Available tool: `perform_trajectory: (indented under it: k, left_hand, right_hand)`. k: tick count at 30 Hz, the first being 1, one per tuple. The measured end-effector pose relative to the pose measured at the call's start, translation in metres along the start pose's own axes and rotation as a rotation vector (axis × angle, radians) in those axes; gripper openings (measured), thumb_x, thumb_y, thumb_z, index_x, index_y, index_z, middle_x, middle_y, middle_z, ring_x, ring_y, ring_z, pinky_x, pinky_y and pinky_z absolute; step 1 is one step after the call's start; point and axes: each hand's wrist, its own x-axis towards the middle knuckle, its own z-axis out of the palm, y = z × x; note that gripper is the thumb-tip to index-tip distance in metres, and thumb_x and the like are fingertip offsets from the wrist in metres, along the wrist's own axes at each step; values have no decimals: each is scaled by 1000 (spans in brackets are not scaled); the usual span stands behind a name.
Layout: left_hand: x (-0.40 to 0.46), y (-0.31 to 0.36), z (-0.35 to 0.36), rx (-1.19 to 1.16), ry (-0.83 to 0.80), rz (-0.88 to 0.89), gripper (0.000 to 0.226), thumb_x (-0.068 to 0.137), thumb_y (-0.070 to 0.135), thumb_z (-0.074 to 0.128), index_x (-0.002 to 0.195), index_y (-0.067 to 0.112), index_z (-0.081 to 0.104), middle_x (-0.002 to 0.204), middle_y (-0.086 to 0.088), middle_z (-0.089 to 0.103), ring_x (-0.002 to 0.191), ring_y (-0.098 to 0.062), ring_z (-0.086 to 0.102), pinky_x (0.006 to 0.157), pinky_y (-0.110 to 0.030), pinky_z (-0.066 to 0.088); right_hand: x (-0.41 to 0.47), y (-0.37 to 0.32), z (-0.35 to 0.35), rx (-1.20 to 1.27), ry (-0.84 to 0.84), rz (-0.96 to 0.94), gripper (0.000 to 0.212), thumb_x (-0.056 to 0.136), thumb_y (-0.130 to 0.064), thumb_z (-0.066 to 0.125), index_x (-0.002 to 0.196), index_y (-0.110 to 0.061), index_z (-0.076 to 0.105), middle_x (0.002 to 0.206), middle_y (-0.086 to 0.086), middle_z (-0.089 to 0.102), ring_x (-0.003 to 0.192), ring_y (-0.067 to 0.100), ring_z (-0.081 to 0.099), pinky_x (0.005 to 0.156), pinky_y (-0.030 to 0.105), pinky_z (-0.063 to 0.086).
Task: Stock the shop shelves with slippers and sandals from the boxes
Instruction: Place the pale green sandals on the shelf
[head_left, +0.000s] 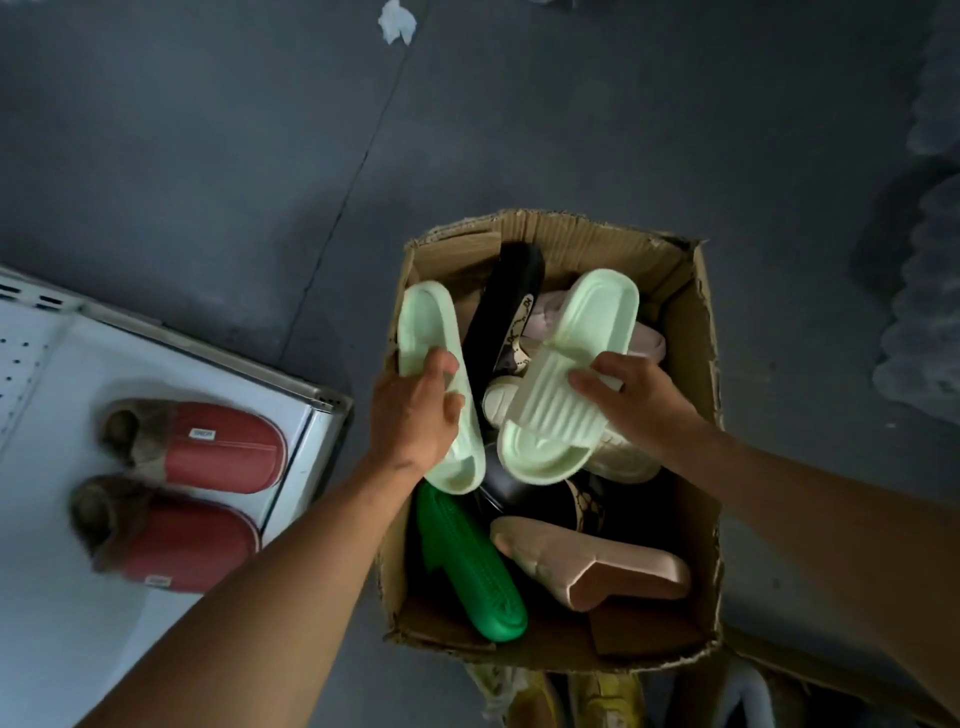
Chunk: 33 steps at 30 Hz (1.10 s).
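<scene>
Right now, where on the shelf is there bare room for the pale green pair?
Bare white shelf lies below the red slippers, toward the viewer, and above them up to the back edge. The cardboard box is crowded with slippers; both hands, left and right, grip pale green slides.

The white shelf (156, 364) runs off the left edge, and the two red slippers (208, 447) on it look motion-smeared. Black slippers (511, 306) in the cardboard box (696, 322) sit mostly buried, and yellow footwear (605, 691) gets chopped by the bottom edge.

A shop floor: white metal shelving (171, 358) at 9 o'clock displays red slippers (218, 447), and a cardboard box (701, 364) of mixed slippers stands on grey concrete floor (208, 156).
</scene>
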Motion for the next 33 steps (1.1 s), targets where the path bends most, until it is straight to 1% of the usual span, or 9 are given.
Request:
perform_trajectory:
  k: [4, 8, 12, 17, 21, 24, 26, 29, 33]
  left_hand:
    - [-20, 20, -41, -283, -150, 1, 43, 93, 23, 60, 133, 30, 46, 64, 11, 49, 67, -23, 60, 64, -29, 43]
    - [-42, 46, -75, -293, -286, 103, 51, 94, 27, 58, 138, 46, 42, 70, 5, 54, 66, -13, 55, 62, -25, 45]
    - [-56, 64, -92, -392, -434, 98, 31, 93, 31, 61, 124, 32, 62, 100, 9, 66, 98, -9, 61, 83, -28, 51]
    - [-72, 83, -97, -420, -358, 68, 16, 88, 30, 67, 99, 19, 69, 66, 14, 53, 65, -7, 49, 59, -25, 37]
    - [-83, 86, -89, -488, -202, -86, 16, 87, 34, 67, 95, 20, 68, 74, 8, 62, 69, -11, 55, 64, -27, 43]
    - [-89, 96, -88, -843, -50, -363, 12, 87, 28, 69, 90, 17, 70, 73, 7, 67, 73, -13, 64, 63, -23, 48]
    - [-93, 110, -87, -1094, 36, -577, 3, 88, 24, 69, 87, 21, 71, 83, 1, 72, 83, -22, 69, 69, -33, 56]
    - [-98, 129, -89, -1510, 36, -883, 5, 92, 17, 64, 97, 18, 66, 95, -10, 72, 88, -27, 69, 71, -41, 59]
    - [-107, 148, -101, -1861, 27, -1027, 16, 94, 14, 60, 110, 11, 60, 93, -11, 70, 84, -25, 69, 65, -36, 57]
  right_hand:
    - [-27, -23, -20, -249, -95, -64, 33, 83, -64, 54, 94, -34, 61, 86, -13, 60, 80, 11, 58, 67, 27, 42]
    - [-50, -62, -37, -563, -251, -213, 43, 85, -61, 53, 116, -32, 60, 118, -15, 59, 112, 10, 55, 92, 32, 44]
    - [-66, -88, -50, -688, -316, -334, 39, 87, -56, 54, 116, -31, 61, 118, -15, 57, 111, 9, 54, 91, 33, 44]
    - [-79, -101, -63, -742, -260, -434, 33, 87, -53, 55, 111, -32, 60, 118, -17, 50, 106, 10, 55, 79, 28, 40]
    - [-89, -99, -66, -505, -118, -530, 53, 85, -45, 63, 133, -46, 40, 137, -12, 28, 108, 5, 49, 80, 27, 47]
    - [-99, -98, -65, -56, 53, -365, 78, 84, -40, 69, 145, -44, 21, 134, -13, 23, 106, 8, 50, 74, 25, 55]
    - [-109, -94, -61, 185, 160, -199, 84, 82, -43, 69, 148, -36, 18, 129, -16, 22, 110, 7, 46, 74, 15, 50]
    - [-127, -74, -46, 420, 188, 1, 80, 77, -53, 71, 143, -34, 30, 134, -10, 31, 119, 12, 44, 93, 30, 48]
    - [-148, -65, -36, 705, 27, 130, 41, 78, -41, 72, 114, -24, 58, 111, 3, 67, 100, 20, 67, 76, 34, 57]
